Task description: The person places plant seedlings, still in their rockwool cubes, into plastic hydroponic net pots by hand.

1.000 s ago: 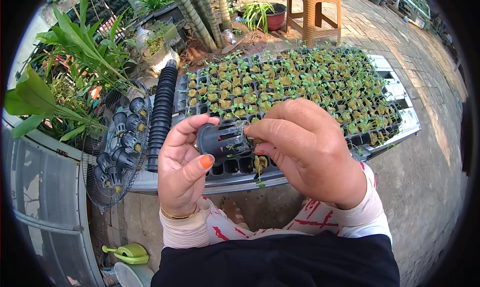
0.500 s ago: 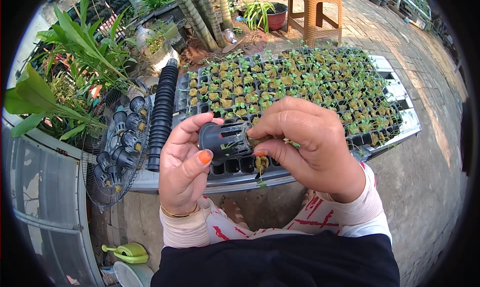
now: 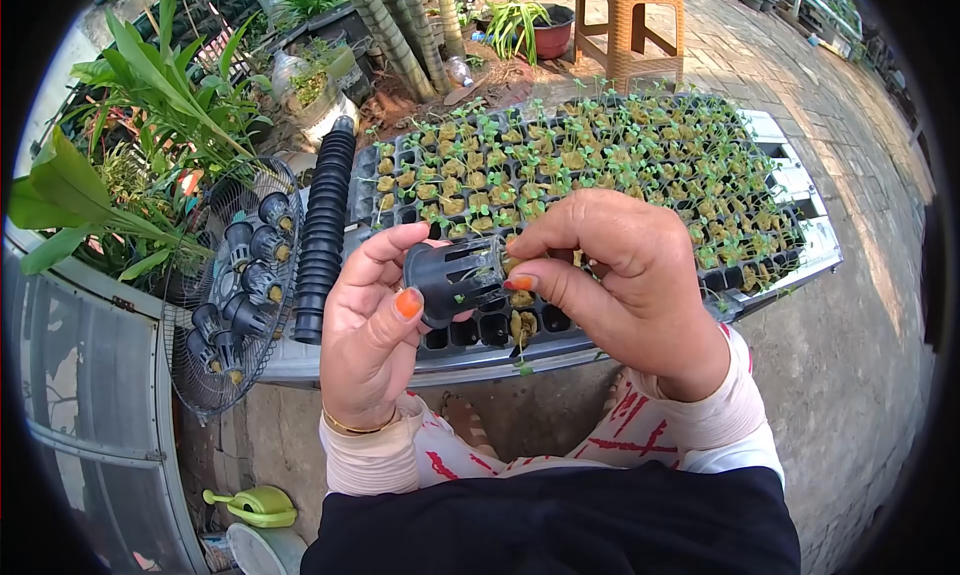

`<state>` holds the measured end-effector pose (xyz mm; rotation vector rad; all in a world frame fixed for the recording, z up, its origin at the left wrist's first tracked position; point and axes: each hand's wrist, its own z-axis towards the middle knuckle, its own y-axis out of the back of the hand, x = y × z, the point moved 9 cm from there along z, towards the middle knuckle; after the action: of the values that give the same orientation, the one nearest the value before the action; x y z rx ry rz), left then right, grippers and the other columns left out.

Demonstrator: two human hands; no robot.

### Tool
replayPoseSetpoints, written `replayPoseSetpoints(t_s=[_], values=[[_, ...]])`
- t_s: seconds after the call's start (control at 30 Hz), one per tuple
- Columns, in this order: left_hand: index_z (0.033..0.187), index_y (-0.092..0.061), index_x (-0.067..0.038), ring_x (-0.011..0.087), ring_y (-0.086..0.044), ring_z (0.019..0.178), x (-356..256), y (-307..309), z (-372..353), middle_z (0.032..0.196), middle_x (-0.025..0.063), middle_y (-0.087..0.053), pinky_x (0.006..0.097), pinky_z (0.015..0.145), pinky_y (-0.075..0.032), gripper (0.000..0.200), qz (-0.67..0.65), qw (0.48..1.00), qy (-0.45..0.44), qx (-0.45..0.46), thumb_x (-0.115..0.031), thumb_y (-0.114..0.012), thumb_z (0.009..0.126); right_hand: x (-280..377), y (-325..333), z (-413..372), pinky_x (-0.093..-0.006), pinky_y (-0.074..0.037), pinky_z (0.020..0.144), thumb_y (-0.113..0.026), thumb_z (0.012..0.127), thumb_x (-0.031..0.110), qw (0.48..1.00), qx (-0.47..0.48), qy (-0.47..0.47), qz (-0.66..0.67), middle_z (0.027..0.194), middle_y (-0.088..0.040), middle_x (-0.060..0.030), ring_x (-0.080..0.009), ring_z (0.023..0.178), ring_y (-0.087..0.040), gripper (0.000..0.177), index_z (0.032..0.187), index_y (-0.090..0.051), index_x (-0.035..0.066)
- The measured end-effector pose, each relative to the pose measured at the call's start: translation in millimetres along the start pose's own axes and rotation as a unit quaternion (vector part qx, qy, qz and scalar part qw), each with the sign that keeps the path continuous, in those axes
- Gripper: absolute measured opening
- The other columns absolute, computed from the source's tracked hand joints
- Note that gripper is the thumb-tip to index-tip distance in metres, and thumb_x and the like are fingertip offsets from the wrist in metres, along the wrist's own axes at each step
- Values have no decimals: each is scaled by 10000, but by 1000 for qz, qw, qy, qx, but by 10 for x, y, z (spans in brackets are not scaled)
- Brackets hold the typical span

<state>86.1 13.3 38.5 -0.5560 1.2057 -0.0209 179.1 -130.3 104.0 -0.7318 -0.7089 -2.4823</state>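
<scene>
A black slotted net pot point(image 3: 455, 275) lies on its side in front of me, its wide rim to the left. My left hand point(image 3: 375, 325) holds it near the rim between thumb and fingers. At the narrow slotted end, my right hand point(image 3: 620, 285) pinches a brownish seedling plug point(image 3: 513, 262), mostly hidden by the fingertips. A small green leaf point(image 3: 460, 298) shows through the pot's slots. Below and behind my hands, the black seedling tray point(image 3: 437, 339) holds rows of brownish plugs with green sprouts; several front cells hold no plug.
A long stack of nested black pots point(image 3: 325, 235) lies left of the tray. Beside it, a wire basket point(image 3: 205, 410) holds several filled net pots. A woven-look stool point(image 3: 630, 25) stands behind; a green watering can point(image 3: 262, 507) sits at the lower left.
The sprout's leaves, earlier sticking out below my right fingers, no longer show there; a leaf now shows inside the net pot. The pot has shifted slightly right.
</scene>
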Motion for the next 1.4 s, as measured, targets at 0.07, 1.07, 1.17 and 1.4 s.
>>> replayPoseSetpoints(t_s=[0.07, 1.07, 1.17, 1.4], values=[[1285, -389, 59, 258, -627, 1019, 4, -8, 4, 1148, 184, -567, 420, 797, -585, 571, -1, 1000, -3, 11, -176, -667, 845, -43, -6, -8, -269, -423, 531, -755, 701, 42, 1000, -1, -31, 5, 709, -637, -65, -161, 595, -571, 152, 823, -667, 25], [1211, -498, 24, 183, -575, 1024, 64, -38, -20, 1136, 136, -578, 323, 939, -448, 519, -10, 1000, 18, 0, -115, -740, 773, -227, -51, -86, -148, -231, 466, -658, 736, -7, 967, 17, -183, 179, 822, -570, 7, 35, 533, -334, 231, 962, -610, -19], [1207, -502, 23, 182, -576, 1026, 52, -48, -20, 1131, 135, -580, 325, 932, -455, 520, -19, 1000, 10, -7, -112, -744, 767, -200, -49, -73, -149, -242, 472, -660, 738, -14, 968, 34, -166, 187, 825, -577, 4, 29, 538, -349, 223, 957, -620, -12], [1238, -436, 49, 284, -618, 1034, 58, 3, -16, 1171, 218, -555, 426, 829, -565, 556, 5, 1000, -1, 9, -143, -709, 794, -243, -52, -47, -264, -449, 625, -641, 674, -68, 971, 57, -164, 166, 773, -608, -69, -151, 724, -574, 195, 860, -650, -9]])
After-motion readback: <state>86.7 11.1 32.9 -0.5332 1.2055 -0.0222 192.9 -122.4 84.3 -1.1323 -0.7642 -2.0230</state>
